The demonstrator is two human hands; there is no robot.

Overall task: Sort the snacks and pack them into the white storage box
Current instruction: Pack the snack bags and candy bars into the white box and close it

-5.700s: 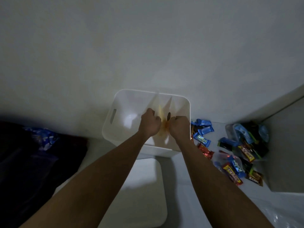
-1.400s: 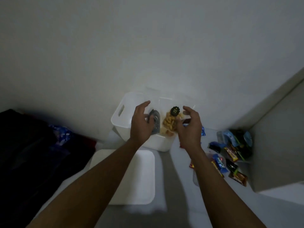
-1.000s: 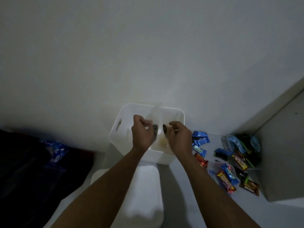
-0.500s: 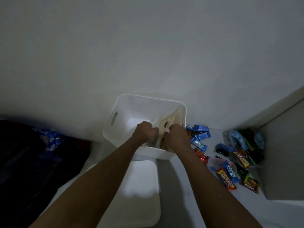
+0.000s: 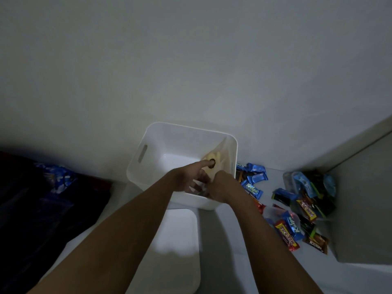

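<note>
The white storage box (image 5: 139, 164) stands open against the wall. Inside it a clear snack bag (image 5: 219, 154) with pale yellow pieces and a dark round sticker leans against the right wall. My left hand (image 5: 187, 177) reaches into the box, fingers apart, with the index finger stretched onto the bag near the sticker. My right hand (image 5: 223, 187) is curled over the box's near right corner at the bag's lower end; its fingertips are hidden. Loose blue snack bars (image 5: 253, 179) lie just right of the box.
The box's white lid (image 5: 176, 240) lies flat in front of the box, under my arms. A clear bag of mixed bars (image 5: 286, 227) and a pile of wrappers (image 5: 309, 194) sit at the right by a grey panel (image 5: 364, 209). Dark cloth (image 5: 31, 219) covers the left.
The snack bag went from being held up over the box down into it, against the right wall. My left hand loosened and now stretches its index finger onto the bag.
</note>
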